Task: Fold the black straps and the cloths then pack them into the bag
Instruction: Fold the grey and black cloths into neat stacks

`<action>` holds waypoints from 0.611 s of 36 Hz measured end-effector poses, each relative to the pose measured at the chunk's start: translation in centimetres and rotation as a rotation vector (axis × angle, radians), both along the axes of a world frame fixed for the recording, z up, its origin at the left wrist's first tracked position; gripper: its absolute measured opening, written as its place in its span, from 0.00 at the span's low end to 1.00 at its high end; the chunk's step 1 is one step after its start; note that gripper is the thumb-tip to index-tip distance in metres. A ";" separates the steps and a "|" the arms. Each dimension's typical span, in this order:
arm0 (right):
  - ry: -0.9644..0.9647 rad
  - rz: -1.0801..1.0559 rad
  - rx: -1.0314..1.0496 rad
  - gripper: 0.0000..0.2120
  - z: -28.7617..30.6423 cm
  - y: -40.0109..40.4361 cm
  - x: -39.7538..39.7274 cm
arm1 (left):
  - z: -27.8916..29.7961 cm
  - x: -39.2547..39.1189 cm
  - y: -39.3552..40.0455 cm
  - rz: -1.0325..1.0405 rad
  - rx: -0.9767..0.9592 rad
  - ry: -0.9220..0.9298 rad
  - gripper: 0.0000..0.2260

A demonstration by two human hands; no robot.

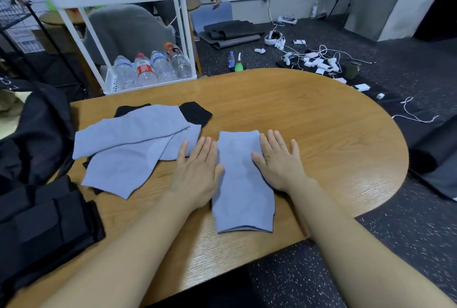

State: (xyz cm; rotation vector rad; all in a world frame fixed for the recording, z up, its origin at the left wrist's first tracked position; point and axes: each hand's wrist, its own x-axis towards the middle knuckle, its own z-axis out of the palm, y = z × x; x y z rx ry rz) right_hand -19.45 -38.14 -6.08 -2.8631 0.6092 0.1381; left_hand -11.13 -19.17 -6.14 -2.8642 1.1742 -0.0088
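A folded blue cloth (243, 181) lies on the wooden counter (309, 120), right in front of the person. It is long and thin. Its long side runs away from the person, from the near edge of the counter toward the middle. The left hand (197, 171) lies flat just beside the cloth's left edge, mostly on the wood. The right hand (278, 159) lies flat on the cloth's right edge, with the thumb on the blue part. Both grips are loose, with straight fingers, and neither one is holding anything. The two hands sit about the same way up the cloth, near its far half, so each hand is just as close to it as the other. I think the next fold would bring one short end over to the other, along the long side, and the near end is the one farther from the fingers. More blue cloths (128, 149) lie unfolded to the left, spread over some black straps (195, 112) that peek out at the back. The black bag (37, 129) sits at the far left of the counter, so the left hand is nearer to it for packing.
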 end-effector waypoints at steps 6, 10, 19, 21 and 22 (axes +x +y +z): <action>-0.038 0.092 -0.039 0.29 0.9 5.6 -2.3 | -0.1 -2.9 0.3 -0.056 -0.186 0.127 0.36; 0.009 0.115 -0.053 0.33 -0.6 8.0 -4.1 | -0.8 -4.6 1.1 -0.112 -0.135 0.134 0.41; 0.031 0.077 -0.084 0.45 -1.5 6.7 -6.5 | -1.9 -4.8 2.4 -0.130 0.029 0.047 0.43; 0.039 0.056 -0.071 0.38 -1.4 6.4 -7.0 | -1.8 -4.8 2.4 -0.122 0.045 0.032 0.43; 0.044 0.051 -0.067 0.36 -1.2 6.3 -7.2 | -1.8 -4.8 2.5 -0.114 0.049 0.026 0.43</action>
